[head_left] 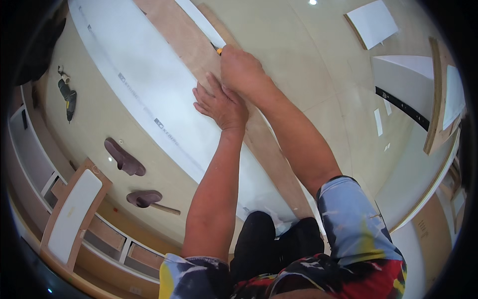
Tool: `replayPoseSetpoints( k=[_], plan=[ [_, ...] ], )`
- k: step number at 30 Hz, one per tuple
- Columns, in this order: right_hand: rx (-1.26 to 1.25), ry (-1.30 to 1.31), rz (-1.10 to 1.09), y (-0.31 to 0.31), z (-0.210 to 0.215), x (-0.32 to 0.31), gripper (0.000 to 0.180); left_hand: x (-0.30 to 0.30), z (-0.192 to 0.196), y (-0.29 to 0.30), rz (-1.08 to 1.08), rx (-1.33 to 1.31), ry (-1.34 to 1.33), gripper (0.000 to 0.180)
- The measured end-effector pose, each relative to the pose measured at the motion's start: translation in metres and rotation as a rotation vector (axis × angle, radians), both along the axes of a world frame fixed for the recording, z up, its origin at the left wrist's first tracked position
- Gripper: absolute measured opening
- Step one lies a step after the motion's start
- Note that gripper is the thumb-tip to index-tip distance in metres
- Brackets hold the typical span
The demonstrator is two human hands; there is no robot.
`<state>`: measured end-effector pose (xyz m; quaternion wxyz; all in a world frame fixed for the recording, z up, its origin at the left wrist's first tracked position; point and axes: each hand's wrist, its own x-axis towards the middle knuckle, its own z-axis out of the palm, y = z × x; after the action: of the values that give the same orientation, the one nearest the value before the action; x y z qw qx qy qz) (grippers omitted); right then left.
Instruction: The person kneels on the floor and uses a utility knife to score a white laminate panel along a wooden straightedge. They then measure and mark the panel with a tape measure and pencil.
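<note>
- Gripping a small tool [219,51] in the right hand [241,70], fingers curled tight, leaving just an orange part and a dark tip visible beyond the fist.
- Laying the left hand [225,107] across the left edge of a long brown wooden strip [186,40], fingers partly spread, pressed on surfaces rather than closed.
- Stretching lengthwise along the right part of a long white board [124,55], in the strip's case; set beside a narrow white strip [203,22] near the tool.
- Lying left of the board on the floor [94,124]: a drill [68,99] and two brown slippers [127,158].
- Standing at lower left: a wood-framed white panel [74,214].
</note>
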<state>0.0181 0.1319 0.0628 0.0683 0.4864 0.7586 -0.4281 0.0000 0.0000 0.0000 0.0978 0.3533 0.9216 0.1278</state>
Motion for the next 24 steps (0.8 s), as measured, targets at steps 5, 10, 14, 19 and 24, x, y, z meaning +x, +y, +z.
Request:
replayPoseSetpoints(
  k=[5,10,14,19,24],
  plan=[
    [-0.015,0.041,0.047,-0.015,0.006,0.026,0.025,0.007,0.003,-0.008,-0.026,0.015,0.028,0.053],
    [0.017,-0.007,-0.037,-0.056,0.005,0.066,0.020,0.007,0.006,0.002,0.007,0.007,0.005,0.053],
    [-0.192,-0.075,-0.101,-0.141,0.019,0.153,0.020,0.001,0.011,0.001,0.037,-0.025,-0.068,0.053],
    [-0.274,-0.274,-0.010,-0.131,0.058,0.168,0.024,-0.002,0.006,-0.004,0.036,0.003,-0.035,0.054],
    [-0.013,0.056,-0.146,-0.030,0.011,0.062,0.026,0.005,0.007,0.005,0.031,-0.002,-0.034,0.054]
  ],
)
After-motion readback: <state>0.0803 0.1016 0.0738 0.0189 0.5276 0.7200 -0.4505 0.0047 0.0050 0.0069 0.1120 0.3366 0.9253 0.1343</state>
